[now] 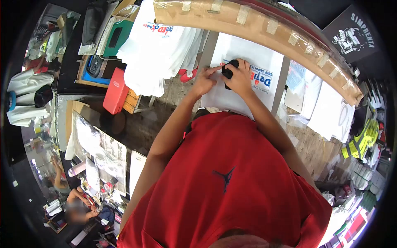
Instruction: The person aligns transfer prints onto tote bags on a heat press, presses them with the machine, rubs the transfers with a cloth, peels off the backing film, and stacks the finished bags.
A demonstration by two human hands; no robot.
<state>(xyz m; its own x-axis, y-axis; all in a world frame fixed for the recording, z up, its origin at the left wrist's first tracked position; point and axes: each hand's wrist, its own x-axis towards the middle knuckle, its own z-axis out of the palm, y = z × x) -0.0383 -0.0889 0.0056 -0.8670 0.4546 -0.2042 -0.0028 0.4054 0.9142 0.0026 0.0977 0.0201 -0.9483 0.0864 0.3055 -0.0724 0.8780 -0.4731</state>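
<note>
A white printed sheet (231,45) with blue and red "DepED" lettering, upside down from here, lies on a pale board in front of me. My right hand (240,76) is closed round a small black object (228,71) and rests on the lettering; its exact kind is hard to make out. To the left, my left hand (204,81) touches the sheet with its index finger stretched towards the black object. Nothing shows in that hand.
A stack of white printed bags or sheets (161,58) hangs at the left, beside a red box (116,91). A taped cardboard edge (256,20) arches across the far side. More white sheets (326,111) lie right. Another person (78,211) sits lower left.
</note>
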